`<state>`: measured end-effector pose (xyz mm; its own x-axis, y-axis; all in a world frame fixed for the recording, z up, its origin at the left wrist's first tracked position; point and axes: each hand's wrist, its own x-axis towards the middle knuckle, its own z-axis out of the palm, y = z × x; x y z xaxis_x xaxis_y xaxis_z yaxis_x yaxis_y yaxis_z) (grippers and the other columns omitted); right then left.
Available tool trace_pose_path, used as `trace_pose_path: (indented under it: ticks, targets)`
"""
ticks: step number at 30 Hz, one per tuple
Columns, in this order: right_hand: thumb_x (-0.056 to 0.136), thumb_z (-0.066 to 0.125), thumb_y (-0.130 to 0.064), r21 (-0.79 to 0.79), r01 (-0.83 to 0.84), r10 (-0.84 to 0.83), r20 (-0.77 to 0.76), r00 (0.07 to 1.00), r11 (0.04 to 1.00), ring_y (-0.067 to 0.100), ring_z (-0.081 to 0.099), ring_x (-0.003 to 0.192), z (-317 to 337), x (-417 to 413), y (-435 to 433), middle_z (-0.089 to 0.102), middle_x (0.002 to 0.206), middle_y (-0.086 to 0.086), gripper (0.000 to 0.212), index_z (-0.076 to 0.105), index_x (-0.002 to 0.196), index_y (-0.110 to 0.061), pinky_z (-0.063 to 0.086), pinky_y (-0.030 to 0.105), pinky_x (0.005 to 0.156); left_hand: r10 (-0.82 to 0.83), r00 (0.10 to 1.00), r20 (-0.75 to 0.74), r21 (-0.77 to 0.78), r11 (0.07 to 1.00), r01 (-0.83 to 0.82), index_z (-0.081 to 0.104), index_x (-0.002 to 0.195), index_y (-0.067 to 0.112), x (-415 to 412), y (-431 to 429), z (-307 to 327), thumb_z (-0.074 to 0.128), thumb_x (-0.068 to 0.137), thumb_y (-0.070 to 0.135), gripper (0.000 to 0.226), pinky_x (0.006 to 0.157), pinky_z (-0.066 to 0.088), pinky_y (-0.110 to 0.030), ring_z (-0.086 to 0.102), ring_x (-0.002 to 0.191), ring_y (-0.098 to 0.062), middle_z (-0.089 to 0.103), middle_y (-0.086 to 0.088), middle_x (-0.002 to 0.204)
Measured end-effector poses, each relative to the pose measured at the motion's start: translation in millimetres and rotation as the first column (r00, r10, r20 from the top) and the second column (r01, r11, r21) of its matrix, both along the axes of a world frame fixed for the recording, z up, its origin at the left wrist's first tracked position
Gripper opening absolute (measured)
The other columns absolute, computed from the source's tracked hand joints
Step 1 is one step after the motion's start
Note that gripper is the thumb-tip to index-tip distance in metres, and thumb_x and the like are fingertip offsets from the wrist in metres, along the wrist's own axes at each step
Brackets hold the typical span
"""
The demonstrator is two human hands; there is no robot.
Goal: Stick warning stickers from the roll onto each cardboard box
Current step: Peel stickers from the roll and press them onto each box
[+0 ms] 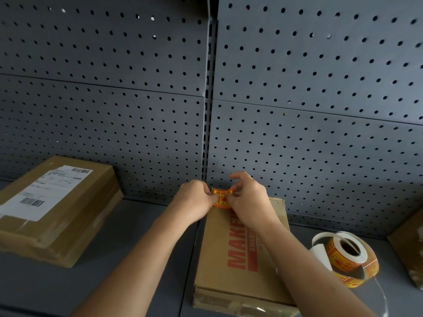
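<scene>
A flat cardboard box (219, 255) with red print lies on the shelf in front of me. Over its far end, my left hand (194, 199) and my right hand (248, 197) both pinch a small orange and yellow warning sticker (221, 197). The sticker is slightly curled and held at or just above the box top; whether it touches the box is unclear. The sticker roll (349, 259) stands on the shelf to the right of the box, with a white strip of backing paper curling off it.
A larger cardboard box (64, 223) with a white shipping label lies at the left. The corner of another box (409, 245) shows at the right edge. The grey shelf (137, 259) is backed by a grey perforated panel (297, 110).
</scene>
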<state>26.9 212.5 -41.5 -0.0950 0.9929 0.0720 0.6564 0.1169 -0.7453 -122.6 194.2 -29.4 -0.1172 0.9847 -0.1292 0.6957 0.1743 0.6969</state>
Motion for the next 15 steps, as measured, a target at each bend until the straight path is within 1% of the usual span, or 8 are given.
trace_pose_path:
  ticks: [3, 5, 7, 9, 11, 13, 15]
  targets:
    - [0.095, 0.063, -0.01, 0.004, 0.01, -0.01, 0.013, 1.0, 1.0, 0.01, 0.059, 0.089, -0.4, -1.5, 0.2, 0.06, 0.102, -0.005, 0.042, 0.053, 0.134, -0.021, 0.041, 0.006, 0.058, 0.007, 1.0, -0.012, -0.002, 1.0, -0.007, 0.056, 0.069, 0.014, 1.3, 0.5, -0.6, 0.066, 0.092, 0.03, 0.03, 0.057, 0.033, -0.031, 0.047, 0.058, -0.021, 0.053, -0.005, 0.066]
    - [0.094, 0.063, -0.009, 0.008, 0.015, -0.015, 0.015, 1.0, 1.0, 0.011, 0.06, 0.092, -0.5, -2.1, -1.1, 0.061, 0.104, -0.004, 0.043, 0.053, 0.134, -0.02, 0.043, 0.009, 0.064, 0.013, 1.0, -0.014, -0.005, 1.0, -0.013, 0.056, 0.069, 0.014, 1.6, 0.6, -0.8, 0.066, 0.092, 0.03, 0.03, 0.057, 0.033, -0.031, 0.047, 0.058, -0.022, 0.054, -0.005, 0.066]
    - [0.094, 0.063, -0.008, 0.035, 0.02, -0.021, 0.04, 0.999, 0.999, 0.015, 0.061, 0.1, -1.0, -3.4, -2.9, 0.061, 0.108, 0.0, 0.044, 0.053, 0.135, -0.018, 0.05, 0.018, 0.076, 0.015, 1.0, -0.016, -0.004, 1.0, -0.015, 0.056, 0.07, 0.014, 1.5, 0.7, -1.8, 0.066, 0.092, 0.031, 0.029, 0.057, 0.032, -0.031, 0.047, 0.059, -0.022, 0.054, -0.006, 0.067]
    - [0.092, 0.062, -0.007, 0.077, 0.02, -0.027, 0.079, 0.997, 0.997, 0.018, 0.061, 0.103, -2.1, -5.4, -5.3, 0.06, 0.111, 0.003, 0.045, 0.053, 0.136, -0.016, 0.054, 0.029, 0.086, 0.015, 1.0, -0.02, -0.002, 1.0, -0.015, 0.056, 0.071, 0.014, 1.7, 0.5, -3.7, 0.065, 0.092, 0.032, 0.029, 0.057, 0.033, -0.031, 0.048, 0.059, -0.021, 0.055, -0.004, 0.067]
    - [0.092, 0.063, -0.007, 0.098, 0.015, -0.026, 0.112, 0.993, 0.995, 0.019, 0.061, 0.103, -2.7, -6.2, -7.8, 0.057, 0.116, 0.005, 0.047, 0.052, 0.137, -0.015, 0.054, 0.032, 0.09, 0.018, 1.0, -0.023, 0.001, 1.0, -0.018, 0.054, 0.072, 0.017, 1.9, 0.7, -6.2, 0.065, 0.092, 0.033, 0.029, 0.055, 0.034, -0.03, 0.049, 0.059, -0.018, 0.055, 0.0, 0.067]
    - [0.094, 0.063, -0.013, 0.108, 0.018, -0.035, 0.153, 0.988, 0.994, 0.021, 0.059, 0.108, -3.2, -4.7, -10.4, 0.052, 0.125, 0.006, 0.048, 0.05, 0.14, -0.016, 0.053, 0.033, 0.094, 0.02, 0.999, -0.027, 0.01, 1.0, -0.02, 0.052, 0.072, 0.019, 1.3, -0.1, -7.8, 0.064, 0.093, 0.036, 0.029, 0.054, 0.034, -0.03, 0.05, 0.06, -0.016, 0.054, 0.002, 0.067]
    - [0.096, 0.061, -0.026, 0.152, 0.035, -0.073, 0.252, 0.965, 0.988, 0.024, 0.051, 0.118, -5.1, -1.6, -12.1, 0.052, 0.129, 0.005, 0.047, 0.049, 0.141, -0.019, 0.047, 0.035, 0.099, 0.026, 1.0, -0.012, 0.012, 1.0, -0.026, 0.051, 0.075, 0.019, -0.6, -2.1, -10.1, 0.063, 0.094, 0.04, 0.031, 0.054, 0.033, -0.03, 0.049, 0.062, -0.014, 0.053, 0.002, 0.069]
